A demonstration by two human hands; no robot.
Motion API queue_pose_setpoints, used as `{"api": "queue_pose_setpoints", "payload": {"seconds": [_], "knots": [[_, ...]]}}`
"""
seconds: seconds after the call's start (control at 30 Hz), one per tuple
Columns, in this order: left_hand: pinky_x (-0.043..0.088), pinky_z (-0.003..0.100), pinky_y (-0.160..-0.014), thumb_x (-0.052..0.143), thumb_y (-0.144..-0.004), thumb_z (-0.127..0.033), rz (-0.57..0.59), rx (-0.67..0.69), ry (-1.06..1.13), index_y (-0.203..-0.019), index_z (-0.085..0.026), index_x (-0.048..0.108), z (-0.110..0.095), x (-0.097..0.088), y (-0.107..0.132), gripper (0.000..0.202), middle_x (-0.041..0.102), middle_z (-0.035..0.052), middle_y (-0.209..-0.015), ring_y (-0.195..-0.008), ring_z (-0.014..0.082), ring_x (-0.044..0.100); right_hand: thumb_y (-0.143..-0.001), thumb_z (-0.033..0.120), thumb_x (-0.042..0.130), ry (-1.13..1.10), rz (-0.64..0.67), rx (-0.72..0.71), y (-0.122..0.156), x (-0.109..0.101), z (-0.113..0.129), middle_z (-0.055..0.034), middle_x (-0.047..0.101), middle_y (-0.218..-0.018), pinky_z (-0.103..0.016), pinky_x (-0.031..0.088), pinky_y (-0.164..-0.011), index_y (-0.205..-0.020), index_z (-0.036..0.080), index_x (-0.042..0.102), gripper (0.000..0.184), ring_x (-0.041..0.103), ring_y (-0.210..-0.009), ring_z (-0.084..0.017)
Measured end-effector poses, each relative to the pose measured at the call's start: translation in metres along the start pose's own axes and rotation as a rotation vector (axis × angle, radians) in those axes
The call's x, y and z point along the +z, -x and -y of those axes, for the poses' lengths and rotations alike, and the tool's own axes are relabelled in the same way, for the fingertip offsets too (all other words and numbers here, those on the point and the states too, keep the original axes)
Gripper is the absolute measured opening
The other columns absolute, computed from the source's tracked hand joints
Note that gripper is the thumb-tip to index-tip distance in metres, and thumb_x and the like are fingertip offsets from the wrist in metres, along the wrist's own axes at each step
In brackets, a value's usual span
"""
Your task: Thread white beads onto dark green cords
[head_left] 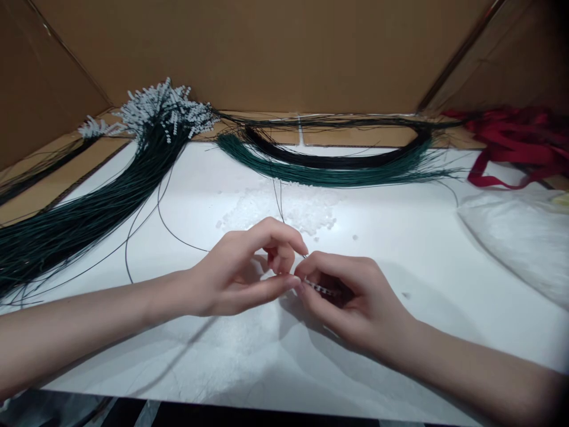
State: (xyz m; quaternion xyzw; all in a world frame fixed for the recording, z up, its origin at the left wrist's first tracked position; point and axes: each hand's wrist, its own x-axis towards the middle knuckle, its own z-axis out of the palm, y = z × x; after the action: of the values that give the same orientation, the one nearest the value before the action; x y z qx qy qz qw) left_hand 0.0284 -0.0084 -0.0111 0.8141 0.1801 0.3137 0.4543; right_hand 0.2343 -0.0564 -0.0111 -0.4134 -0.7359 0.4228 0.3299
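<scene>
1. While the grip of my right hand [355, 296] is clamped, thumb against forefinger, on a short beaded strand [322, 289], my left hand [240, 270] meets it fingertip to fingertip. The left thumb and curled fingers are drawn close, but I cannot tell whether they pinch a bead or the wire.
2. The strand sits just above the counter [400, 249], between both hands. Its thin dark wire [279, 201] runs from the meeting point toward the back.
3. I judge the step to be stringing: a bead going onto the wire beside those already on it.
4. The next move calls, I think, for a steady right pinch so the strung beads cannot slide off. It also needs fine aim from the left, since the wire tip and bead hole are tiny.
5. Loose clear beads [293, 209] lie just beyond the hands.
6. Farther out, a green wire bundle [98, 201] with white beaded ends lies at left and a curved dark bundle [338, 169] at the back. Red ribbon [511, 139] and a plastic bag [524, 237] are at right, with cardboard walls [267, 53] around.
</scene>
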Motion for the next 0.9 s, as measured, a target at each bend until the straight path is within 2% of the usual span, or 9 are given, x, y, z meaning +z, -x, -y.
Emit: {"api": "queue_pose_setpoints", "payload": {"seconds": [0.1, 0.2, 0.5, 0.9], "knots": [[0.049, 0.018, -0.055, 0.06, -0.088, -0.009, -0.029, -0.027, -0.049, -0.116, -0.022, 0.048, 0.0007, 0.0017, 0.0007, 0.034, 0.056, 0.0015, -0.083, -0.071, 0.0109, 0.055, -0.087, 0.012, 0.055, 0.006, -0.002, -0.002, 0.001, 0.0001, -0.0005, 0.0064, 0.041, -0.059, -0.019, 0.031, -0.049, -0.077, 0.016, 0.056, 0.011, 0.035, -0.053, -0.006], [0.05, 0.02, -0.058, 0.06, -0.088, -0.009, -0.054, -0.018, -0.098, -0.114, -0.022, 0.05, 0.0013, 0.003, 0.0025, 0.031, 0.058, 0.0015, -0.083, -0.071, 0.011, 0.057, -0.086, 0.011, 0.055, -0.001, -0.003, 0.004, 0.0015, 0.0009, -0.001, 0.0069, 0.04, -0.058, -0.019, 0.031, -0.049, -0.077, 0.016, 0.056, 0.011, 0.034, -0.052, -0.005], [0.047, 0.019, -0.052, 0.059, -0.088, -0.008, -0.055, 0.028, -0.17, -0.107, -0.022, 0.055, 0.0016, 0.0014, 0.0052, 0.023, 0.061, 0.0028, -0.083, -0.072, 0.012, 0.06, -0.083, 0.008, 0.057, -0.03, -0.009, -0.002, 0.0004, 0.0005, 0.002, 0.0072, 0.042, -0.058, -0.017, 0.031, -0.048, -0.073, 0.017, 0.053, 0.014, 0.036, -0.051, -0.004], [0.047, 0.017, -0.051, 0.057, -0.088, -0.006, 0.004, 0.01, -0.08, -0.095, -0.019, 0.047, -0.0019, -0.0001, 0.0051, 0.018, 0.058, 0.0025, -0.083, -0.07, 0.011, 0.059, -0.081, 0.01, 0.057, -0.011, 0.01, 0.013, 0.0, -0.0003, 0.0045, 0.0064, 0.042, -0.056, -0.017, 0.031, -0.045, -0.066, 0.016, 0.05, 0.018, 0.037, -0.05, -0.004]]}}
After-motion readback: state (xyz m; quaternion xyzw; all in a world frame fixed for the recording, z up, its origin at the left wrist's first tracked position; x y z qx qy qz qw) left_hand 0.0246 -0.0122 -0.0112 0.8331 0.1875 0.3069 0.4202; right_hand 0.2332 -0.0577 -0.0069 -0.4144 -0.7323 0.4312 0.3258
